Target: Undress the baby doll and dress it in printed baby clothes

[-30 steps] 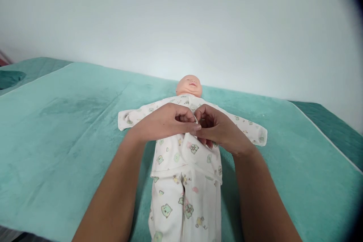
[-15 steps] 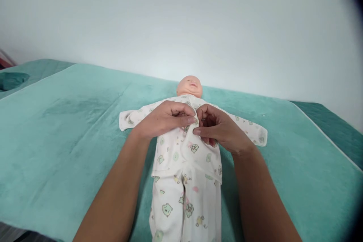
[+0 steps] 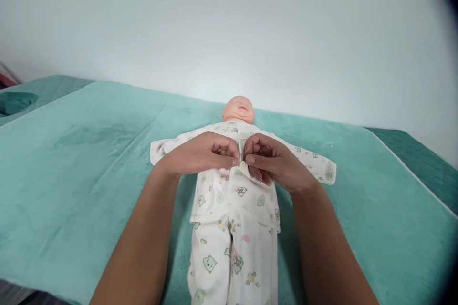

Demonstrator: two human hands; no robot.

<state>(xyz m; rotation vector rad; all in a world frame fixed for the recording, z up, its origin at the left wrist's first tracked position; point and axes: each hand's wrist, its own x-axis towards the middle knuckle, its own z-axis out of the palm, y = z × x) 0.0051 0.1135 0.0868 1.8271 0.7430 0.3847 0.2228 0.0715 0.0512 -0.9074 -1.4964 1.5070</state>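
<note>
A baby doll (image 3: 238, 109) lies on its back, head away from me, arms spread. It wears a white baby top (image 3: 243, 202) printed with green bears, and matching trousers (image 3: 214, 248). Both hands meet over the chest at the top's front edge. My left hand (image 3: 211, 152) pinches the cloth between thumb and fingers. Facing it, my right hand (image 3: 268, 157) pinches the front edge too, fingers curled. A small pale button (image 3: 242, 164) shows between the two thumbs. The exact grip of the fingertips is partly hidden.
A teal padded cover (image 3: 89, 171) spreads under the doll, with a darker green cover (image 3: 415, 152) at the right. Behind stands a white wall (image 3: 229, 38). A dark green item (image 3: 17, 103) lies at the far left.
My fingertips have moved slightly down and left along the top's front. The raised flap of cloth now lies flatter, and a button shows between my thumbs.
</note>
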